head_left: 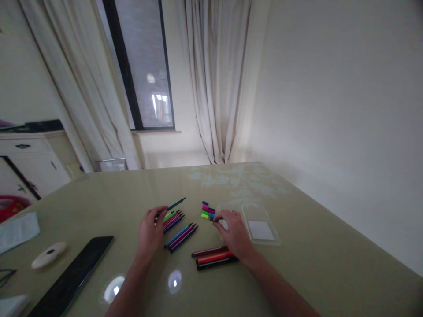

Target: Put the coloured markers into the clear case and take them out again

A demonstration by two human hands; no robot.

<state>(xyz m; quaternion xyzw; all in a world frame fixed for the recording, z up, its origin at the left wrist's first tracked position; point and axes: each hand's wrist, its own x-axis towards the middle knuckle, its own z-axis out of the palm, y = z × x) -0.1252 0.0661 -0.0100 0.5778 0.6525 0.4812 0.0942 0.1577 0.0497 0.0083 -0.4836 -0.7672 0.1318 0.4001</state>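
Left hand (pixel 151 228) is pinching a dark pen (pixel 176 204), right hand (pixel 234 232) a small cap (pixel 212 219); leftward nudging could be scattering the loose caps (pixel 205 208).

Left hand (pixel 150 230) holding uncapped marker (pixel 176 204); right hand (pixel 236 233) pinching dark cap (pixel 211 219).

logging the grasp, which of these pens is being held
The dark green pen, pinched in the left hand; the other pens lie on the table.
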